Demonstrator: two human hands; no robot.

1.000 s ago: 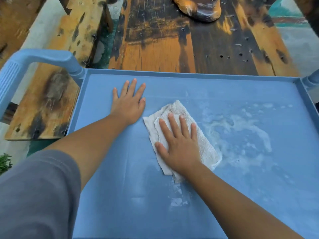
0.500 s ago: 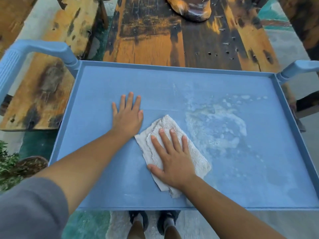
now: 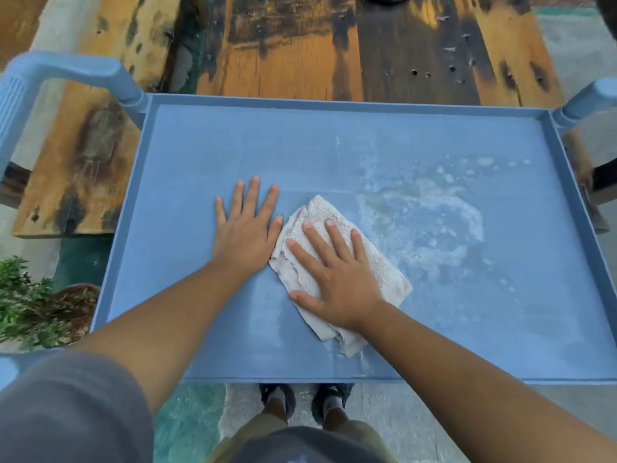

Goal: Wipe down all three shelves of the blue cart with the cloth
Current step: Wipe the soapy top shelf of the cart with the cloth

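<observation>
Item: a blue cart (image 3: 300, 100) is seen from above, with the near edge towards the person.
Top shelf: the top shelf (image 3: 200, 155) is a flat blue tray with a low raised rim on all four sides.
Cloth: a white towelling cloth (image 3: 384, 272), folded into a rough oblong, is laid flat on the shelf near its middle, slightly towards the near edge. It is set at a slant, with its far corner towards the left.
Right hand: the right hand (image 3: 337, 279) is pressed palm-down on the cloth. The fingers are straight and spread (nothing is gripped or pinched), and the near end of the cloth is partly covered by the wrist.
Left hand: the left hand (image 3: 245, 232) is laid flat on the bare shelf just left of the cloth, with the fingers straight and spread. Its thumb lies against the cloth's edge.
Residue: a pale, whitish residue patch (image 3: 427, 222) is spread over the shelf to the right of the cloth, with scattered specks further right and far.
Handles: a left handle (image 3: 66, 66) and a right handle (image 3: 587, 101) are fixed at the far corners.
Surroundings: weathered wooden planks (image 3: 293, 55) lie beyond the far rim, and a potted plant (image 3: 30, 302) stands at the left.
Person: a grey sleeve (image 3: 66, 412) is seen at the near left, and shoes (image 3: 277, 396) are seen below the near rim.
</observation>
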